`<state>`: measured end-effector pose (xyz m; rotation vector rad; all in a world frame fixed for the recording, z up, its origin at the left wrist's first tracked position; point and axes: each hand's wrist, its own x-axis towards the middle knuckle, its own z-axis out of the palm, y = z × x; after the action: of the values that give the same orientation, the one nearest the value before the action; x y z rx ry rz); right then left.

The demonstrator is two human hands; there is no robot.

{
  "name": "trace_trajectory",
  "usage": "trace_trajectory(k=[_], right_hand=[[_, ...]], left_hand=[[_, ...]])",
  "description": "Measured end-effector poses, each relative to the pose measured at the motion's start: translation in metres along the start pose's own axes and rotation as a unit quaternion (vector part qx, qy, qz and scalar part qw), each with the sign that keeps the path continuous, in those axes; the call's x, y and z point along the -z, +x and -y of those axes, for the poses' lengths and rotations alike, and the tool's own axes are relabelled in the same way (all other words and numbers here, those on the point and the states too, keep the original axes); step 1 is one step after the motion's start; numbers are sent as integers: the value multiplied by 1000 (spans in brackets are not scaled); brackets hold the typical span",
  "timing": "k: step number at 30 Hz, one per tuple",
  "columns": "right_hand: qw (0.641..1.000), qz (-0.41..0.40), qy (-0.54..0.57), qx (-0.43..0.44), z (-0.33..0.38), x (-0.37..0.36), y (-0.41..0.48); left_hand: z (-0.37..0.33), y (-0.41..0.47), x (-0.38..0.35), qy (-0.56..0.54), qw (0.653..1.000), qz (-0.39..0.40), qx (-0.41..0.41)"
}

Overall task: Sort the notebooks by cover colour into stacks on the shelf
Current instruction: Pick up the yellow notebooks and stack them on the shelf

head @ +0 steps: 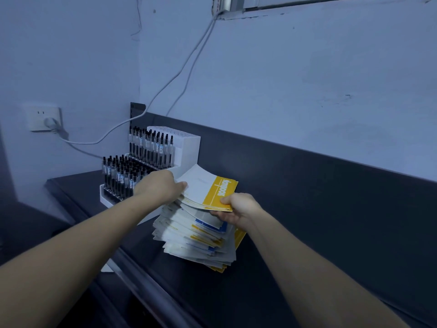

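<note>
Counted on the shelf (307, 233): one white stepped pen rack (186, 147), one stack (196, 240) of notebooks, one top notebook (208, 188) raised off it. Two bare arms, two hands. On the wall: one socket (43, 118) up and to the left of the pen rack, one plug (50, 123) in it, two pale cables (189, 60) rising from behind the rack. Black pens (118, 176) in the rack in two tiers, too many and too close to count. Notebooks in the stack likewise too many to count, edges fanned and uneven.

Stack just right of the pen rack and a little nearer the camera, resting flat on the dark shelf. Covers mostly white, each with a coloured band at one end: yellow on some, blue on others, mixed through the pile.

Top notebook: white cover, broad yellow band with white lettering at the end farthest from the pen rack. Bowed upward, far corner curled up beside the rack. A few more thin edges just under it, number unclear. Long axis sideways along the shelf, white end toward the pen rack, yellow end pointing away from it.

Left hand (163, 185), in front of the pen rack, gripping the white end, thumb on top and fingers hidden below. Right hand (238, 209), on the side away from the rack, pinching the yellow end, thumb on the band and fingers curled beneath.
</note>
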<state>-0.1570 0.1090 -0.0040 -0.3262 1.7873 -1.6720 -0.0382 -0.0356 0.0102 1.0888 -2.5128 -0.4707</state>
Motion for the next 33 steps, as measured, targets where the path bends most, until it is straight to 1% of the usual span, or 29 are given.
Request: trace_trajectory(k=[3, 8, 10, 11, 12, 13, 14, 15, 19, 23, 25, 28, 33], right_hand=[[999, -3, 37, 4, 2, 3, -3], [992, -2, 104, 72, 2, 15, -15], [988, 1, 115, 101, 2, 23, -22], [987, 2, 118, 113, 2, 28, -25], [985, 2, 120, 124, 2, 33, -31], [984, -2, 119, 133, 1, 39, -36], [984, -9, 114, 139, 0, 46, -42], [984, -20, 107, 143, -1, 52, -48], [983, -79, 50, 158, -8, 80, -71], [971, -147, -14, 186, -23, 111, -95], [963, -180, -24, 198, -30, 128, -109], [949, -235, -43, 206, -39, 153, -134], [919, -325, -88, 207, -63, 190, -177]], left_hand=[[-6, 3, -1, 42, 999, -7, -6], [-18, 3, -4, 10, 1000, -14, -14], [-31, -5, -3, -65, 998, -21, -11], [-39, -9, -2, -134, 991, -16, -13], [-47, -15, -2, -222, 975, -4, -12], [-55, -20, -3, -310, 951, 14, -7], [-62, -24, -4, -375, 927, 30, 0], [-69, -30, -7, -411, 911, 41, 3], [-93, -54, -26, -425, 903, 60, -24], [-126, -88, -41, -412, 908, 45, -66], [-140, -102, -50, -410, 906, 60, -80], [-160, -122, -64, -423, 895, 100, -102], [-191, -163, -85, -397, 896, 135, -143]])
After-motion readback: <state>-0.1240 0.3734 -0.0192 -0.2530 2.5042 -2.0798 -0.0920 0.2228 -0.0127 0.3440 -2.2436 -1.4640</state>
